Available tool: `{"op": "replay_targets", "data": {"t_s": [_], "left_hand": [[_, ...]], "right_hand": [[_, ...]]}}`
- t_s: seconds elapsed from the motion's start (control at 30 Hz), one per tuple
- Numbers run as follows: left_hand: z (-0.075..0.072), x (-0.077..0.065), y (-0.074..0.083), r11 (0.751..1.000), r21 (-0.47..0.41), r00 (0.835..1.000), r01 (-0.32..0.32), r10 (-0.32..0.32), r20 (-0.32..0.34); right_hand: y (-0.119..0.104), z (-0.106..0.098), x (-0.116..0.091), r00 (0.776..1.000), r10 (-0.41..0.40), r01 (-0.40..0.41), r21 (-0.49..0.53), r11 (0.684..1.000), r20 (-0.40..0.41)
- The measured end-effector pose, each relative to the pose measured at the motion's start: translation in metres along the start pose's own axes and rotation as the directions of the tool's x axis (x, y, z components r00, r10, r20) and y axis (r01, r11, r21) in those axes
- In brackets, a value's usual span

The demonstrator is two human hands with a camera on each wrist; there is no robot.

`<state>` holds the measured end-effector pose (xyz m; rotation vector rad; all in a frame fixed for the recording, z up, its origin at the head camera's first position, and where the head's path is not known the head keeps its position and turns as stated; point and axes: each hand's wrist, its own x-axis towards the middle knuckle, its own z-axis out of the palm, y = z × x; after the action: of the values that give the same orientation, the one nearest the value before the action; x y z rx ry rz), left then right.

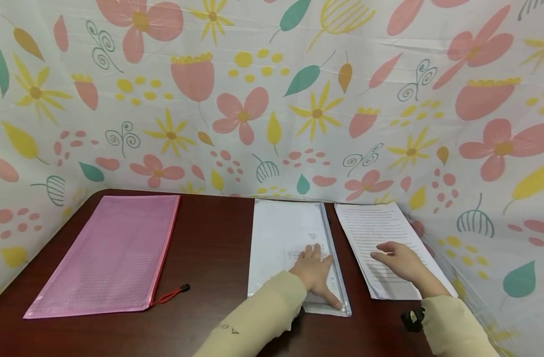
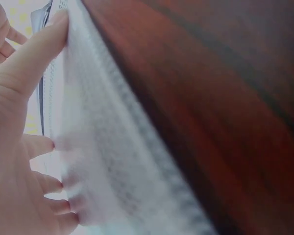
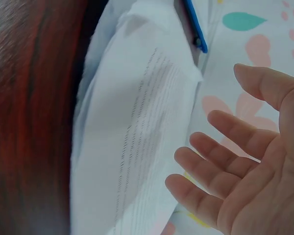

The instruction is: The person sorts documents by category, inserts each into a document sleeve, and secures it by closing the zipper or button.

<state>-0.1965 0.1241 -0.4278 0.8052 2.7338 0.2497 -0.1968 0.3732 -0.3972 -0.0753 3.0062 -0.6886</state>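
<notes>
A clear zip folder point(image 1: 278, 225) with white sheets inside lies flat in the middle of the table in the head view. My left hand point(image 1: 314, 273) rests on its lower right part with the fingers spread. In the left wrist view, the thumb and fingertips touch the folder's surface point(image 2: 98, 132) along its zip edge. To the right lies a stack of printed papers point(image 1: 374, 225), its sheets slightly uneven. Above that stack is my right hand point(image 1: 403, 263), fingers loosely bent and holding nothing. In the right wrist view, the fingers point(image 3: 201, 196) stand apart from the papers.
A pink mesh zip folder point(image 1: 106, 253) lies on the left of the dark wooden table point(image 1: 209, 238), with a red cord pull point(image 1: 168, 296) at its corner. Floral cloth point(image 1: 254, 99) stands behind and at both sides. A narrow blue item point(image 3: 196, 29) shows beyond the papers.
</notes>
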Motion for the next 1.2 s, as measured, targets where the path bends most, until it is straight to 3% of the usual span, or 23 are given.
{"op": "replay_targets", "data": {"t_s": [0.2,0.37,0.73,1.03,1.2], "left_hand": [[0.009,0.010,-0.008,0.998,-0.004,0.997,-0.065,0.065,-0.046],[0.006,0.006,-0.024,0.995,0.008,0.992,-0.096,0.096,-0.077],[0.000,-0.009,-0.063,0.998,-0.069,0.998,0.012,-0.016,-0.065],[-0.002,-0.024,-0.092,0.995,-0.075,0.993,0.061,-0.068,-0.098],[-0.006,-0.034,-0.113,0.988,-0.109,0.986,0.113,-0.125,-0.111]], "right_hand": [[0.008,0.001,-0.004,1.000,0.018,-0.019,-0.018,1.000,-0.023],[0.014,0.001,-0.004,0.999,0.035,-0.036,-0.045,0.998,-0.029],[0.035,-0.002,0.000,0.998,0.068,-0.069,-0.082,0.994,-0.009],[0.055,-0.007,-0.003,0.995,0.096,-0.096,-0.132,0.987,-0.007],[0.062,-0.010,-0.004,0.990,0.139,-0.137,-0.111,0.984,0.014]]}}
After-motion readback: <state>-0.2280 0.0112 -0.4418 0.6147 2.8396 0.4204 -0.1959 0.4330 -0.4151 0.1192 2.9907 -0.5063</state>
